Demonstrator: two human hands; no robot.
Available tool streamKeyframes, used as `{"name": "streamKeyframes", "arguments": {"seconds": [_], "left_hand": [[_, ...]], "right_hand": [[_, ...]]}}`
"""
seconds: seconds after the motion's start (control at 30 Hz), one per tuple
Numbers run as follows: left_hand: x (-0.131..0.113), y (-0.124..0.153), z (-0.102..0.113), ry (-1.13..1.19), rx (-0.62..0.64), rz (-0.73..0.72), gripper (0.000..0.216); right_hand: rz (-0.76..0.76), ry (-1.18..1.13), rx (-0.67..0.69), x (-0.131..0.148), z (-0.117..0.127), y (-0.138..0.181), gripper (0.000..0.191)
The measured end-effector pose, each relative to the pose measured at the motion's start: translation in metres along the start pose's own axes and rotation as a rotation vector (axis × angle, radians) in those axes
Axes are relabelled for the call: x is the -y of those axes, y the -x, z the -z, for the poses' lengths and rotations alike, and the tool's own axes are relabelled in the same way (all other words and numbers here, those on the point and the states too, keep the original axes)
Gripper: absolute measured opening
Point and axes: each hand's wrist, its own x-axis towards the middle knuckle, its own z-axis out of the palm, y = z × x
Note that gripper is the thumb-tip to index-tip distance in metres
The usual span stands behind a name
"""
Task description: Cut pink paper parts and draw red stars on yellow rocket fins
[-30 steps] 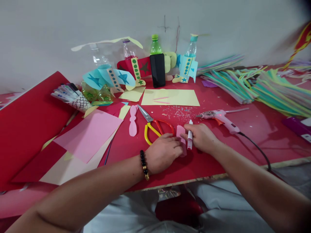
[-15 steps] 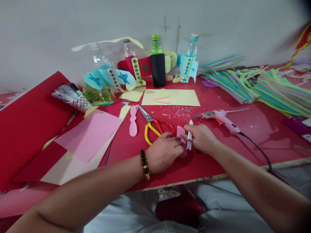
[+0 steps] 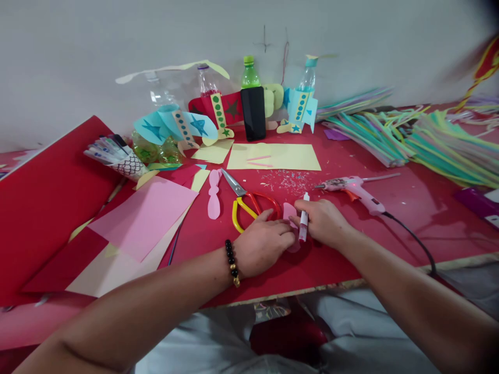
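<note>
Lt-grey wall (image 3: 148,31) in bkgd; red tabletop (image 3: 331,270), pale front edge (image 3: 463,261), runs bk twd wall; soft, dim lt.

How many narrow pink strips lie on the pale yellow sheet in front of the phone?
2. The farther strip lies toward the phone; the nearer strip lies toward the scissors. Both are on the pale yellow sheet; none seems hidden.

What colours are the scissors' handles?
One red handle, one yellow handle, best in the head view.

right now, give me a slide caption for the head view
Left hand on a pink paper cutout, right hand holding a marker, scissors and glue gun nearby.
</note>
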Motion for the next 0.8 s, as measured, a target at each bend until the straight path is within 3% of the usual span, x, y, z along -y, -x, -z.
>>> {"name": "streamKeyframes", "arguments": {"seconds": [0.3,0.5,0.8], "left_hand": [[-0.001,0.001,0.0,-0.002,0.007,-0.007,0.013],[-0.002,0.001,0.003,0.049,0.015,0.008,0.015],[-0.001,0.0,0.007,0.014,0.025,0.005,0.018]], "right_hand": [[0.009,-0.008,0.003,-0.002,0.001,0.002,0.023],[0.01,-0.017,0.02,-0.004,0.002,0.001,0.011],[-0.029,-0.332,-0.008,-0.011,0.012,0.002,0.019]]}}
